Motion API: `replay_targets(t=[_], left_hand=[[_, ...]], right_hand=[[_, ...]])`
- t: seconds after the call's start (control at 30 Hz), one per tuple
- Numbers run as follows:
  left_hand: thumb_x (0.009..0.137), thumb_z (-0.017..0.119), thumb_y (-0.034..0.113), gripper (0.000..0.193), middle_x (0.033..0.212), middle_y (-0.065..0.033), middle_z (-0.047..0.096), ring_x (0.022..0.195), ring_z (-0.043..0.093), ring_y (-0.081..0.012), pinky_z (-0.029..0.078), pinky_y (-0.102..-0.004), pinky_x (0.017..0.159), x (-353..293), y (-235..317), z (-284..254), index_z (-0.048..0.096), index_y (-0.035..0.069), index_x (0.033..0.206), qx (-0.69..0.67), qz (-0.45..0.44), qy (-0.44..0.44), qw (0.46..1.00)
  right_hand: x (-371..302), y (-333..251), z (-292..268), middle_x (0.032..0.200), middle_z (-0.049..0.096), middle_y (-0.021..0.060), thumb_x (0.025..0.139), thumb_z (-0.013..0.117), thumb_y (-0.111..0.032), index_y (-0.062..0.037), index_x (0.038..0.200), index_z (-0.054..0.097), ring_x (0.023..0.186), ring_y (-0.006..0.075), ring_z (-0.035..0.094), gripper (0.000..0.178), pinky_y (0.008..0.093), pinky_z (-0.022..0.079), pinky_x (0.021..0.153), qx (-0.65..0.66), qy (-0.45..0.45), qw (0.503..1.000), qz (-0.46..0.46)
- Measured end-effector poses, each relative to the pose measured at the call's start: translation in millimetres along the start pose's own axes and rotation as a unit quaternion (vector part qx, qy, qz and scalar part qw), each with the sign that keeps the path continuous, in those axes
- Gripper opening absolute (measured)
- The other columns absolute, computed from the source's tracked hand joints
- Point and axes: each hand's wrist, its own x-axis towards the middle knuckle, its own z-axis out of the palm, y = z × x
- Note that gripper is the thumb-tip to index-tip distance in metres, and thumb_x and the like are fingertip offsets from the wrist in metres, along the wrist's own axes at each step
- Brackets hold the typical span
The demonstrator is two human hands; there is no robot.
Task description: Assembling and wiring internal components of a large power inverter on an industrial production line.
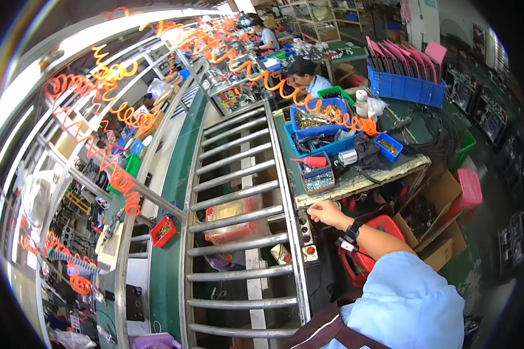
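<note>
My right hand (327,214) reaches in beside the near corner of the workbench (355,187), between it and the roller conveyor (239,251). Its fingers are curled together, and nothing shows in them. On that wrist sit a black watch (353,231) and a small strapped device (346,245). Just beyond the hand, a small open box (319,182) of shiny metal parts stands at the bench edge. A red squeeze bottle (312,161) lies on the bin behind it. Below the hand, a panel with red buttons (310,251) is fixed by the conveyor rail. My left hand is out of view.
Blue bins (317,116) of fasteners and a blue crate (404,87) of pink-edged panels stand on the bench. Below are a red stool (381,230) and cartons (431,215). An open-framed unit (230,96) sits up the conveyor. Orange coiled hoses (262,75) hang overhead. Co-workers (311,81) sit farther off.
</note>
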Motion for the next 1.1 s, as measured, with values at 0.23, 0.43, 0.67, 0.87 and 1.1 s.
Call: replay_targets(t=[0.23,0.43,0.67,0.87,1.1], left_hand=[[0.080,0.058,0.020,0.023,0.101,-0.0126,0.060,0.096,0.054,-0.0290,0.043,-0.0450,0.086,-4.3,80.2,-2.3,0.060,0.005,0.098,-0.005,-0.065,0.000,0.998],[0.079,0.058,0.017,0.020,0.099,-0.0140,0.061,0.096,0.055,-0.0303,0.043,-0.0452,0.086,-11.2,50.7,90.3,0.061,0.004,0.093,-0.010,-0.111,0.057,0.992],[0.085,0.056,0.021,0.025,0.109,-0.0138,0.061,0.090,0.059,-0.0242,0.047,-0.0392,0.078,-14.1,-62.0,289.5,0.062,0.006,0.104,0.095,-0.170,-0.098,0.976],[0.084,0.058,0.021,0.020,0.090,-0.0103,0.066,0.084,0.059,-0.0266,0.047,-0.0396,0.076,-27.0,-159.4,421.0,0.064,0.005,0.093,0.193,-0.183,-0.052,0.963],[0.089,0.050,0.031,0.028,0.090,-0.0065,0.055,0.078,0.049,-0.0157,0.043,-0.0265,0.068,-1.8,-222.0,519.2,0.056,0.007,0.103,0.256,-0.157,-0.225,0.927]], right_hand=[[-12.9,-9.7,-11.8,0.073,0.063,0.0064,0.084,0.063,-0.019,0.0033,0.086,0.062,0.062,0.0106,0.058,0.022,0.0242,0.048,0.057,0.045,-0.049,0.998,0.015],[-21.5,-3.7,-57.6,0.074,0.065,0.0081,0.081,0.066,-0.023,0.0029,0.087,0.064,0.063,0.0110,0.060,0.027,0.0247,0.049,0.057,-0.046,-0.060,0.996,0.051],[11.4,1.7,-127.8,0.076,0.065,0.0057,0.084,0.063,-0.024,0.0001,0.089,0.064,0.066,0.0112,0.060,0.024,0.0238,0.047,0.057,-0.082,0.012,0.992,0.094],[74.3,69.6,-230.7,0.070,0.065,0.0125,0.069,0.069,-0.016,-0.0048,0.071,0.064,0.066,0.0277,0.064,0.012,0.0380,0.049,0.061,-0.257,0.355,0.898,0.041],[120.7,65.0,-285.3,0.065,0.065,0.0090,0.073,0.067,-0.019,-0.0025,0.072,0.065,0.060,0.0213,0.063,0.017,0.0326,0.048,0.057,-0.147,0.398,0.900,0.100]])
